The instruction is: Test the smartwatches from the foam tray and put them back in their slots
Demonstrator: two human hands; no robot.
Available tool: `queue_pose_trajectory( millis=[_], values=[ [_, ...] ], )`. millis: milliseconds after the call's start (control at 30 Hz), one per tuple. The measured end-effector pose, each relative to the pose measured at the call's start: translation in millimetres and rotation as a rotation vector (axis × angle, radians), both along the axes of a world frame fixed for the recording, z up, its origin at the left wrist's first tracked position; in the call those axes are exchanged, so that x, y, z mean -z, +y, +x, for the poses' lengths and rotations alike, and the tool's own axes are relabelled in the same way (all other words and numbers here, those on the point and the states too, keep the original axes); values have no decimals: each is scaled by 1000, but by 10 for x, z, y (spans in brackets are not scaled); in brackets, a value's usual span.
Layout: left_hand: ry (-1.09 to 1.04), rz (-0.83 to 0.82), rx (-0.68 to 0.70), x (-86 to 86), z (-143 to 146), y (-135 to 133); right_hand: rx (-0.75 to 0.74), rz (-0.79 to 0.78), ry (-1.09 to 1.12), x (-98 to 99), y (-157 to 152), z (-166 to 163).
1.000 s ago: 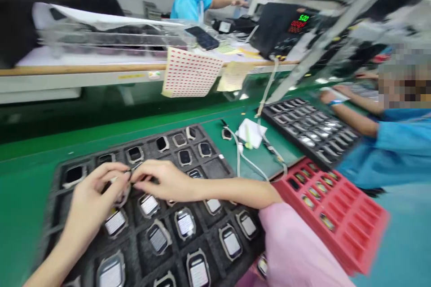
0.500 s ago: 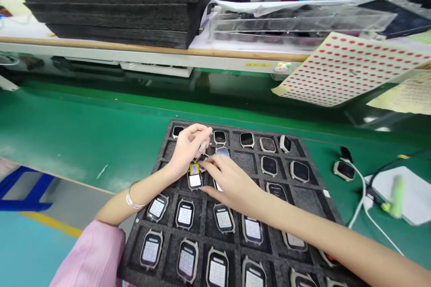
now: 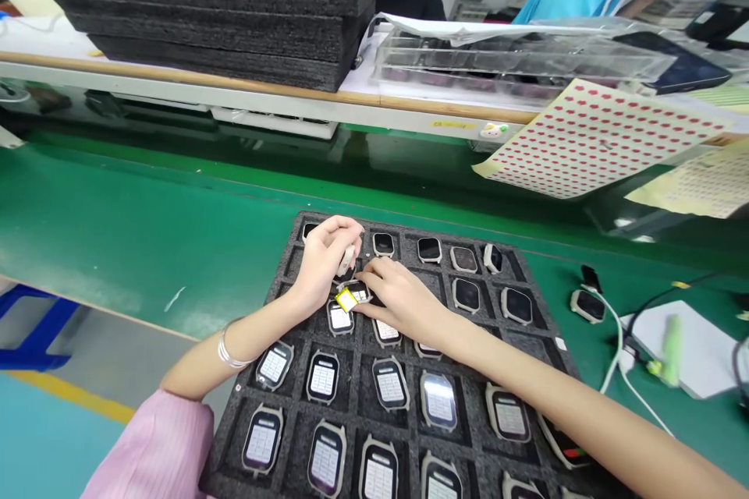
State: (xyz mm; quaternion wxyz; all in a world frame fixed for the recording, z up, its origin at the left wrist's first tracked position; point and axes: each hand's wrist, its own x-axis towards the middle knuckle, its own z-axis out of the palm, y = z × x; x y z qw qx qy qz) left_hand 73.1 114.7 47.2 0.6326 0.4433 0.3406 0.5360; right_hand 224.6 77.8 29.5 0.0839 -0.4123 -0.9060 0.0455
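your view's swung left since a second ago; blue frame (image 3: pixel 35 331) is now in. yellow-edged piece (image 3: pixel 346 299) by your right hand (image 3: pixel 403 298) went upright to slanted; what looks like a lit screen (image 3: pixel 361 294) now shows beside it.

No word or number could be read: the lit watch screens (image 3: pixel 323 377) carried print too small to make out, and the yellow label (image 3: pixel 452 125) on the shelf edge (image 3: pixel 403 116) was blurred.

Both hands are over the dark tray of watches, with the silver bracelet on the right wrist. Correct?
Not quite: the head view shows the bracelet on the left wrist. The left hand and right hand are over the tray of watches.
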Motion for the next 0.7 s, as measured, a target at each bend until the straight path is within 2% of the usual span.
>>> queue_pose_trajectory(
  millis=[200, 333, 400, 500, 567, 633, 700],
  values=[
    [-4, -15, 8, 20, -1, 23, -30, 73, -25, 14, 23, 24],
    [18, -16, 21, -5, -20, 37, -108, 245, 139, -177, 42, 208],
    [65, -48, 168, 2, -27, 21, -177, 299, 250, -337, 22, 342],
    [111, -138, 599, 56, -35, -40, -246, 250, 312, -555, -41, 497],
    [97, -172, 805, 97, -45, -87, -304, 182, 339, -645, -84, 548],
    [79, -179, 883, 113, -56, -117, -349, 109, 369, -696, -117, 569],
    [52, -177, 908, 95, -60, -127, -328, 44, 396, -732, -145, 575]
  ],
)
